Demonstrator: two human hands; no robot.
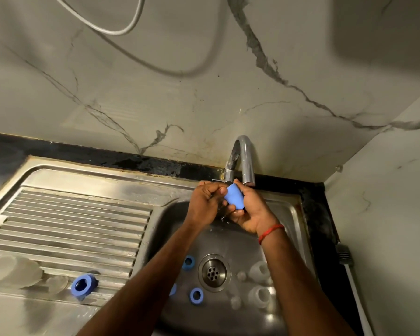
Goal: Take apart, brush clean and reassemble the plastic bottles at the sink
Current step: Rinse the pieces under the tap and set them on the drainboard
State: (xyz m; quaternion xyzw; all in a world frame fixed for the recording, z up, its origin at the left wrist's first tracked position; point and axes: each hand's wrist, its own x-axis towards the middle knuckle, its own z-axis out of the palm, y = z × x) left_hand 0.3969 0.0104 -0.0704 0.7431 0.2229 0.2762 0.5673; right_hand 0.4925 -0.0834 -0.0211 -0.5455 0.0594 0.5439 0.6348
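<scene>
Both hands are over the sink (pixel 294 214) basin, below the tap (pixel 243 156), at 12 o'clock from the drain (pixel 214 272). The right hand (pixel 251 214) grips a blue cap (pixel 234 197), fingers curled round it. The left hand (pixel 204 202) has its fingers curled tight, tips at the cap's end; whether it grips anything cannot be determined. Blue rings (pixel 188 263) lie in the basin at 9 and 7 o'clock, clear bottle parts (pixel 260 270) at 3 and 4 o'clock. On the drainboard (pixel 78 214) farther out at 9 o'clock lie a clear bottle (pixel 12 270) and another blue ring (pixel 84 284).
</scene>
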